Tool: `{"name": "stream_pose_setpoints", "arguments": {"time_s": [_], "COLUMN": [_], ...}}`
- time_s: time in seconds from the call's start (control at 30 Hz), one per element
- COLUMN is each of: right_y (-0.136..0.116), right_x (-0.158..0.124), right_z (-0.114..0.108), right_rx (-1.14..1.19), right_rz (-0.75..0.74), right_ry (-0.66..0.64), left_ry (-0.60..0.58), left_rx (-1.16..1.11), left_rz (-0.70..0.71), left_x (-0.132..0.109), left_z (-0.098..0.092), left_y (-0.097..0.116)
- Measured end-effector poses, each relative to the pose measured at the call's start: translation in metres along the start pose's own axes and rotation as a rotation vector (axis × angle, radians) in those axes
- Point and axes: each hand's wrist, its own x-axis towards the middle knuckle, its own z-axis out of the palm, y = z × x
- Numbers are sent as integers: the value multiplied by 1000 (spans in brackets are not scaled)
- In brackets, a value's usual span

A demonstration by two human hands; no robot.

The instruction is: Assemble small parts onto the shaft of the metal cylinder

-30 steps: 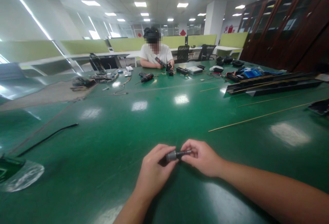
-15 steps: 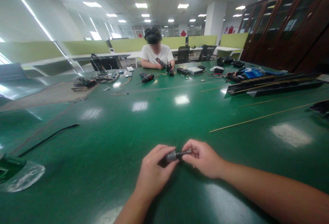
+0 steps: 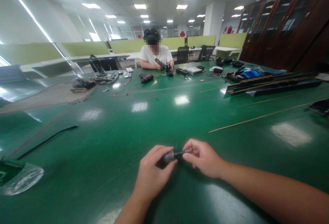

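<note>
Low in the middle of the view, my left hand is wrapped round a dark grey cylindrical part, its fingers above and its thumb below. A thinner dark shaft sticks out of this part to the right. My right hand pinches the far end of the shaft between thumb and fingertips. Both hands are just above the green table. What kind of tool the part is, I cannot tell.
Across the table a person in white holds a dark tool. A drill lies nearby. Thin brass rods and black channels are on the right. A black cable and a clear-based green object lie left.
My left hand and the grey part have shifted slightly left, and a little more of the dark shaft shows between my hands. My right hand has hardly moved.
</note>
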Motion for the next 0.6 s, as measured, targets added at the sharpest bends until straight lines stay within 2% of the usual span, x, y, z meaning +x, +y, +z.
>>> {"name": "stream_pose_setpoints", "arguments": {"time_s": [0.3, 0.6], "right_y": [7, 8], "right_x": [1, 3], "right_z": [0, -1], "right_rx": [106, 106], "right_rz": [11, 13], "right_ry": [21, 23], "left_ry": [13, 18], "left_rx": [27, 54], "left_rz": [-18, -24], "left_x": [0, 1], "left_z": [-3, -5], "left_y": [1, -2]}}
